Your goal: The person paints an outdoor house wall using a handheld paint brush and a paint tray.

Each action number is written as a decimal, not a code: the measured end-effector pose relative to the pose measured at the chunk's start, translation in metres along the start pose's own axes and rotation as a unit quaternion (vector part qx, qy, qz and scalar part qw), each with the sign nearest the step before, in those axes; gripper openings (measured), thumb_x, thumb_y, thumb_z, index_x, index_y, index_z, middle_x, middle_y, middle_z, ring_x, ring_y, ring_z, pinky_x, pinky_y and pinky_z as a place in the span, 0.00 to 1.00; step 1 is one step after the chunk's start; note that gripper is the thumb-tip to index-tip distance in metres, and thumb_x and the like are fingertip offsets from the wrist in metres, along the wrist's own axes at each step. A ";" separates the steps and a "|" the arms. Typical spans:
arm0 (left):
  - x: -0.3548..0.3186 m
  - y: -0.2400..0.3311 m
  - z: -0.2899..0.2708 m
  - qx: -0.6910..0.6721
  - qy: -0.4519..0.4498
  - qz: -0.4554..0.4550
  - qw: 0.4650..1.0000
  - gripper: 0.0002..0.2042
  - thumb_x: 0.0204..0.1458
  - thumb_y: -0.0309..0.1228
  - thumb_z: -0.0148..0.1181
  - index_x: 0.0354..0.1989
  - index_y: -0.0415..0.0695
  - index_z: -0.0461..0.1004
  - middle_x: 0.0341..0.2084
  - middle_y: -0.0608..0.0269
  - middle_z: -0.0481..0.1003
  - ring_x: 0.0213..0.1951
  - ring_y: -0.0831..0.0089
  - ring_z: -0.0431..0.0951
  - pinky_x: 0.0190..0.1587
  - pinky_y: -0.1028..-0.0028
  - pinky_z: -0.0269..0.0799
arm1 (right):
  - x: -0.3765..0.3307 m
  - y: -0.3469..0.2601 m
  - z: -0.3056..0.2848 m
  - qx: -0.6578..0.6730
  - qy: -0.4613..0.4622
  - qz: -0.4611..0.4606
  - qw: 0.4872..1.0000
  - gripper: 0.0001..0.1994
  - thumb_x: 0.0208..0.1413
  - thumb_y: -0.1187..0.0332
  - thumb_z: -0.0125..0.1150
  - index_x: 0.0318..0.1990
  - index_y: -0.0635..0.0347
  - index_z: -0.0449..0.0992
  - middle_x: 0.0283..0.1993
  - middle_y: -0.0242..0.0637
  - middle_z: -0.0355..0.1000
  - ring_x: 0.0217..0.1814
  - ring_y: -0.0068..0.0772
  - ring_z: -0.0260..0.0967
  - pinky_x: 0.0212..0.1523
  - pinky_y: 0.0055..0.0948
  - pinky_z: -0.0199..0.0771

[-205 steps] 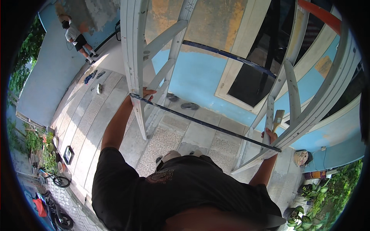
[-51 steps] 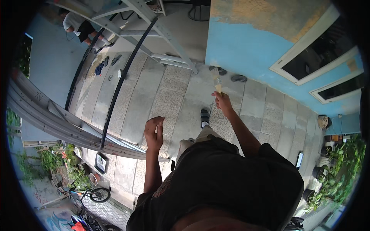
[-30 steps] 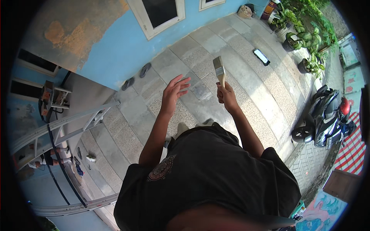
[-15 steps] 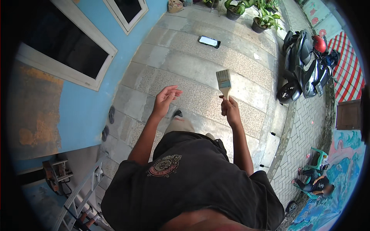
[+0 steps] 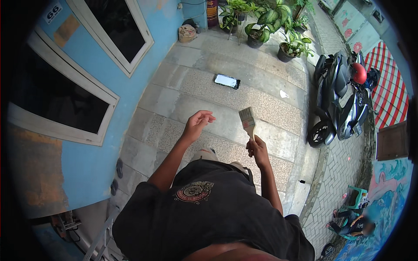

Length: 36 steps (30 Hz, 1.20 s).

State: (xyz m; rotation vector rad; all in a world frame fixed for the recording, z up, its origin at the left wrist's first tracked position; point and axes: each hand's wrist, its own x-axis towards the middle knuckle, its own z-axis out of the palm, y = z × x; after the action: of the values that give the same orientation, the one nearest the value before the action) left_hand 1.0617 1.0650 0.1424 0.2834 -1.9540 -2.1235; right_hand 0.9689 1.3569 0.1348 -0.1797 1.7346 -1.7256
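In my right hand [image 5: 257,151] I grip a flat paintbrush [image 5: 247,122] by its pale handle, bristles pointing up and away from me. The bristles touch nothing. To the left of the brush, my left hand [image 5: 199,125] is raised in the air with its fingers loosely stretched out and nothing in them. Farther ahead on the paved floor lies a dark-rimmed rectangular tray [image 5: 227,81] with a white inside, apart from both hands.
A blue wall [image 5: 87,169] with white-framed windows runs along the left, a metal ladder [image 5: 102,235] below it. Potted plants [image 5: 287,52] stand at the far end. On the right are a parked motorbike [image 5: 342,95] with a red helmet [image 5: 359,73], and a seated person [image 5: 355,224].
The view has tilted farther ahead, so the tray, plants and motorbike sit lower in the picture. Both hands also appear lower, with the brush leaning more to the left. Its hold is unchanged.
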 end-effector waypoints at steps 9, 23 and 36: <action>0.158 0.012 0.036 0.139 -0.069 0.050 0.987 0.11 0.63 0.26 0.52 0.51 0.36 0.73 0.44 0.56 0.80 0.49 0.71 0.79 0.53 0.70 0.72 | 0.142 -0.042 -0.072 -0.021 0.055 0.012 0.998 0.12 0.66 0.65 0.53 0.48 0.65 0.76 0.24 0.28 0.67 0.19 0.15 0.58 0.20 0.21 0.59; 0.329 0.006 0.039 0.151 0.133 0.028 0.979 0.10 0.63 0.25 0.51 0.49 0.37 0.74 0.42 0.56 0.80 0.48 0.69 0.80 0.52 0.71 0.72 | 0.460 -0.186 -0.156 -0.146 -0.044 -0.084 0.985 0.12 0.56 0.76 0.61 0.47 0.74 0.78 0.25 0.34 0.71 0.23 0.23 0.69 0.25 0.26 0.72; 0.468 -0.035 -0.055 0.114 0.168 -0.028 0.979 0.09 0.63 0.24 0.51 0.48 0.37 0.74 0.41 0.57 0.80 0.45 0.71 0.80 0.48 0.72 0.74 | 0.635 -0.189 -0.071 -0.080 0.041 -0.062 0.994 0.10 0.57 0.74 0.66 0.42 0.74 0.78 0.34 0.44 0.79 0.33 0.29 0.79 0.37 0.24 0.80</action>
State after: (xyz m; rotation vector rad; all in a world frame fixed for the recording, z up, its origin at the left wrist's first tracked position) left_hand 0.6307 0.8728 0.1121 0.6975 -1.9993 -1.7398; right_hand 0.3792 1.0524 0.0757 -0.2971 1.9587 -1.7022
